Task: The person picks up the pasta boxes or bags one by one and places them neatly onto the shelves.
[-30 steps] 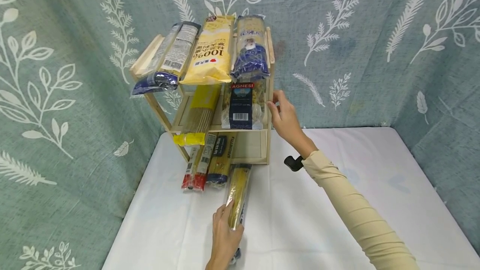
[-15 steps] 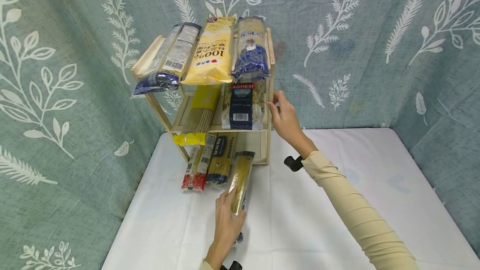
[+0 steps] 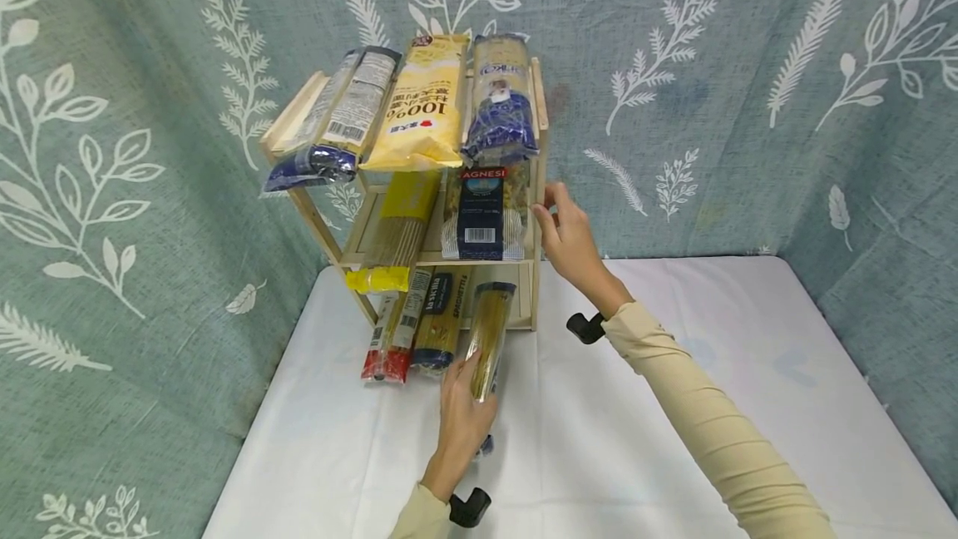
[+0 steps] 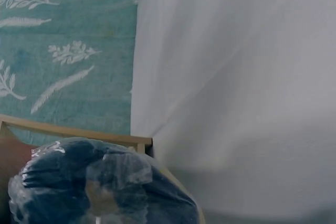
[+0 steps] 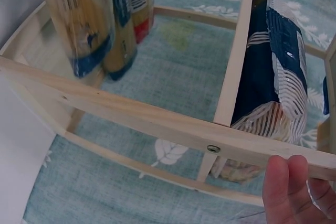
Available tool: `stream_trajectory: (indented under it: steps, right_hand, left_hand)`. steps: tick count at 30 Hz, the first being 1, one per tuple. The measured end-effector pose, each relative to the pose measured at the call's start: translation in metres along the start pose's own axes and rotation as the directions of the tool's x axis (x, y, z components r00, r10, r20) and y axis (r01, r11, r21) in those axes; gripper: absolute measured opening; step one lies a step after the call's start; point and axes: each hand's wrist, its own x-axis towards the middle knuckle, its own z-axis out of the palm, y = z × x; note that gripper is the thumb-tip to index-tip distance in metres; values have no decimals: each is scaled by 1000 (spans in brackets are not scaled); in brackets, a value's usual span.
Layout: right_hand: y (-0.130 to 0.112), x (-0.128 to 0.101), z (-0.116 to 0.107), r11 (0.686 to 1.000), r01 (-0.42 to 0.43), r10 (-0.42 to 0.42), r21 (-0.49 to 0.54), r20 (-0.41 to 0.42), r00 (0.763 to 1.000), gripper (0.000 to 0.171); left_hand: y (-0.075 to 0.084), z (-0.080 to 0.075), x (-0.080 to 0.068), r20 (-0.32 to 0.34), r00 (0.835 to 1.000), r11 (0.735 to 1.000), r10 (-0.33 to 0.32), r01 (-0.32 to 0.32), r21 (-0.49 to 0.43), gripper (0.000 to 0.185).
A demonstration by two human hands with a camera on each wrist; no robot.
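I see the left hand [image 3: 462,406] with fingers clamped around a spaghetti pack [image 3: 490,338] — its far end sits at the bottom tier of the wooden rack [image 3: 540,106], its near end above the tabletop [image 3: 659,406]. The right hand [image 3: 570,235] rests on the rack's right post, fingers relaxed and slightly apart — gripping nothing.

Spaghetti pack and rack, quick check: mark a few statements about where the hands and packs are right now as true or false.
1. The left hand grips the spaghetti pack. True.
2. The right hand rests flat on the table. False: it is up at the wooden rack, at its right side post.
3. Three packs lie on the rack's top shelf. True.
4. The spaghetti pack lies on the middle shelf. False: its far end points into the bottom level.
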Motion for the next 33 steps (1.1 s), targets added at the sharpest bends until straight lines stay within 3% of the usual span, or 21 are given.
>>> stream_trajectory:
  steps: [10,16,21,33]
  right_hand:
    - [-1,1,-1,1000,18,-18,12,1,1000,29]
    - [0,0,-1,1000,12,-12,4,-1,1000,32]
    - [1,0,0,1000,6,-6,7,6,1000,26]
    - [2,1,0,1000,6,-6,11,-3,1000,15]
  left_hand:
    - [1,7,30,9,1000,1000,-14,14,21,64]
    - [-4,14,48,23,1000,1000,10,-10,9,61]
    - [-10,22,62,25,1000,1000,-6,6,-3,59]
    - [-13,44,98,13,1000,997,22,-23,75,54]
